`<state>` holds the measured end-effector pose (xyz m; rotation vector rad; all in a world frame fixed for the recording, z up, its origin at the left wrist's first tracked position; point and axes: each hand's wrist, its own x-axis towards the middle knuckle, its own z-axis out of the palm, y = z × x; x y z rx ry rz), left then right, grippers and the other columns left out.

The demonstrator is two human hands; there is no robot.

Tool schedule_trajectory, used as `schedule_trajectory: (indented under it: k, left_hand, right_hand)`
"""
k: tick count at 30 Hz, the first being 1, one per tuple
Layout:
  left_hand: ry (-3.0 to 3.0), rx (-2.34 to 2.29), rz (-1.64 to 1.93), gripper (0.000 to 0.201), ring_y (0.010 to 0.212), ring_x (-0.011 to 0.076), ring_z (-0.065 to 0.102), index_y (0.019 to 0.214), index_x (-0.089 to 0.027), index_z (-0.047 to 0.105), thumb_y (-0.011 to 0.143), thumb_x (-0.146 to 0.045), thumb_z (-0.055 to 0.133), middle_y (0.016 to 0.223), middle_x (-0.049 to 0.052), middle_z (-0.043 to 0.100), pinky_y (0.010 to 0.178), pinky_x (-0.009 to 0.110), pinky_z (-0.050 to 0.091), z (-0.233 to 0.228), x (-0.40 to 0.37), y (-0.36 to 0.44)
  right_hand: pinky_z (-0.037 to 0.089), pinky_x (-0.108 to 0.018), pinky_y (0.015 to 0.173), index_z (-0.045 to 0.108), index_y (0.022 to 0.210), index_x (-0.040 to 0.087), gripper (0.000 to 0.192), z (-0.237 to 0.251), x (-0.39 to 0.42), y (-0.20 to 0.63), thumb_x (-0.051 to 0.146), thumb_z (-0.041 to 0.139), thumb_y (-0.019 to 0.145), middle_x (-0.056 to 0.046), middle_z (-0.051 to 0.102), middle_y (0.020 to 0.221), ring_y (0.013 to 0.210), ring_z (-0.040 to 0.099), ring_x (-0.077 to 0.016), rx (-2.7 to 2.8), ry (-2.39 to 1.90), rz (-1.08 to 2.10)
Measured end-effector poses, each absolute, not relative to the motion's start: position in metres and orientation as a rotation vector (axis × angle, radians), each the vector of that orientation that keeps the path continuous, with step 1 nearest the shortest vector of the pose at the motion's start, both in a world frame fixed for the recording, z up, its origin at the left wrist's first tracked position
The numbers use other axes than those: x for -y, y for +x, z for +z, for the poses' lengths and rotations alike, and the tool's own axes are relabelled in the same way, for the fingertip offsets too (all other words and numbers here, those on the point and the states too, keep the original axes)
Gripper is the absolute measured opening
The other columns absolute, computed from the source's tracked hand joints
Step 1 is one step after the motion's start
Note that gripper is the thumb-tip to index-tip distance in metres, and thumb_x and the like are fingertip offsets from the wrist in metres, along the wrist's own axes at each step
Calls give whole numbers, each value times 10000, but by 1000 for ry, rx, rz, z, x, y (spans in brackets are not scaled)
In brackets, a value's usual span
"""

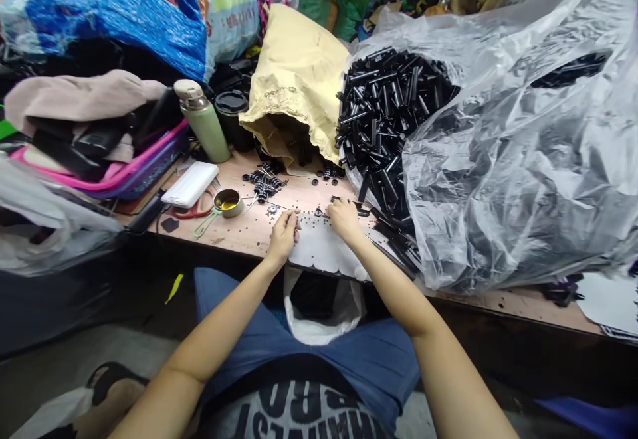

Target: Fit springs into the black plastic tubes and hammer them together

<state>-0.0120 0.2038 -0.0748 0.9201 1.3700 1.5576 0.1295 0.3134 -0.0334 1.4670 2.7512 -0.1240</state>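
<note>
My left hand is closed in a pinch above the front of the workbench. A thin dark rod runs up to its fingertips, but what the fingers hold is too small to make out. My right hand has its fingers curled down beside some black plastic pieces; its grip is hidden. Between the hands lie tiny dark beads and a small round black part. They are scattered over a pale sheet. Left of them is a cluster of thin rods with black rings.
A large clear plastic bag spills black tube pieces at right. Behind stands an open yellow sack. At left are a cup of yellow liquid, red scissors, a white power bank, a green flask and a pink basket.
</note>
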Motion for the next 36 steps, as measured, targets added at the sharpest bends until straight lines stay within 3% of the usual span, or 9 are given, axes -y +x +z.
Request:
schedule_trajectory:
  k: [3, 7, 11, 15, 23, 30, 36]
  left_hand:
    - [900, -1344, 1449, 386, 409, 41, 420, 1089, -164, 573, 896, -486, 484, 711, -31, 511, 366, 167, 324, -72, -201, -19]
    - [1092, -1442, 1361, 375, 433, 48, 463, 1099, -152, 623, 861, -434, 560, 742, -5, 570, 427, 180, 392, -71, -197, -18]
    - [1125, -1457, 1349, 387, 457, 60, 479, 1102, -146, 627, 889, -445, 506, 726, -5, 557, 442, 183, 410, -70, -193, -19]
    - [1074, -1414, 1348, 429, 450, 67, 484, 1117, -147, 605, 887, -491, 491, 734, -7, 542, 418, 187, 410, -71, -187, -21]
    - [1187, -1553, 1308, 406, 420, 77, 490, 1122, -154, 647, 876, -453, 523, 696, -2, 600, 507, 225, 460, -70, -181, -23]
    - [1399, -1719, 1193, 338, 808, 203, 668, 1112, -169, 680, 877, -366, 537, 873, 70, 709, 842, 337, 509, -62, -185, -18]
    - [1397, -1776, 1362, 423, 872, 201, 658, 1226, -145, 601, 889, -393, 549, 1015, 116, 694, 843, 343, 513, -42, -195, -42]
  right_hand:
    - [366, -377, 835, 669, 969, 64, 314, -36, -308, 132, 57, 366, 889, -211, 663, 1025, 1054, 509, -291, -2726, 1458, -79]
    - [367, -337, 815, 610, 1095, 99, 294, -35, -301, 142, 140, 363, 941, -158, 674, 1021, 951, 563, -243, -2703, 1499, -32]
    - [368, -332, 845, 553, 1205, 144, 318, -36, -296, 154, 258, 377, 966, -131, 648, 1144, 1035, 537, -244, -2703, 1584, 37]
    - [354, -353, 858, 611, 1107, 188, 248, -42, -293, 152, 248, 437, 941, -98, 668, 1118, 1050, 520, -249, -2736, 1511, 41]
    - [345, -334, 854, 636, 1034, 140, 282, -53, -298, 134, 110, 386, 907, -128, 681, 1028, 972, 561, -229, -2759, 1532, 14]
    - [375, -309, 897, 511, 1286, 140, 387, -56, -298, 129, 163, 352, 934, -126, 609, 1224, 1088, 519, -224, -2819, 1519, -11]
    - [374, -356, 883, 610, 1164, 187, 371, -58, -304, 125, 129, 326, 933, -113, 652, 1121, 1035, 528, -244, -2834, 1407, -82]
